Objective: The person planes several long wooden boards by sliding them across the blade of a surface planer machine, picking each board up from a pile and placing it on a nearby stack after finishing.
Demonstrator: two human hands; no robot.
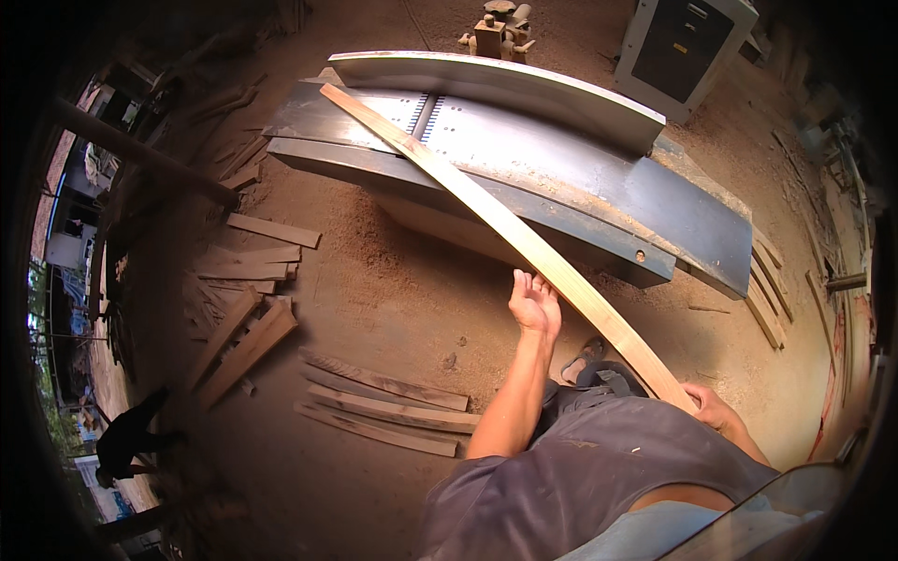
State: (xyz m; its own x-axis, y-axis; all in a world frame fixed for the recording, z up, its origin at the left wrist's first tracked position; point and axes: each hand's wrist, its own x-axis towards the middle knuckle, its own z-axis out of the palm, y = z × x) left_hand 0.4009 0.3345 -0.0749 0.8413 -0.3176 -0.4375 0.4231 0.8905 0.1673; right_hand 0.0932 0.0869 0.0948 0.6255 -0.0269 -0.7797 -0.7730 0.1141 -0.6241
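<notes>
A long pale wooden board (524, 238) slants from the steel bed of a jointer (552, 192) down to my right side. Its far end lies over the left part of the machine bed, across the slotted gap. My right hand (713, 407) is closed around the near end, close to my hip; the board hides some of its fingers. Palm up, my left hand (537, 306) is at the board's left edge near mid-length, thumb apart and fingers stretched. Its fingertips meet or pass just under that edge; contact is hard to make out.
The jointer's raised fence (505, 82) runs along its far side. Loose boards (388, 402) lie on the dusty floor to my left, with more wood pieces (253, 346) beyond. A grey cabinet (683, 51) stands far right. Several strips (767, 294) lie beyond the jointer's right end.
</notes>
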